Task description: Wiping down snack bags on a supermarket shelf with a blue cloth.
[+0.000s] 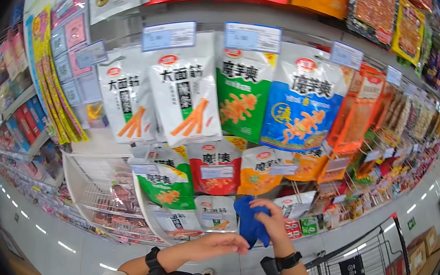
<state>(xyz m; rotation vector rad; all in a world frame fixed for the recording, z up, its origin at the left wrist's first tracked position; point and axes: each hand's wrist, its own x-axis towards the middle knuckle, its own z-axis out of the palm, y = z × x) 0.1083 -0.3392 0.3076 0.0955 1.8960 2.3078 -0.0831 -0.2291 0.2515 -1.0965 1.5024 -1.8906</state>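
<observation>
A crumpled blue cloth is in my right hand, with the fingers bent over its upper edge. My left hand reaches in from the lower left, fingers loosely extended, tips close to the cloth's lower edge. I cannot tell whether they touch it. Beyond my hands hang snack pouches: a white pouch with a picture of orange sticks, a green-and-white pouch and a blue-and-white pouch. Below them are a red pouch and an orange pouch. Black bands circle both wrists.
Price tags line the rack's front. A wire shopping cart stands at my right, cardboard boxes behind it. White wire shelves with packets stand at left. Long yellow packets hang at upper left above the tiled floor.
</observation>
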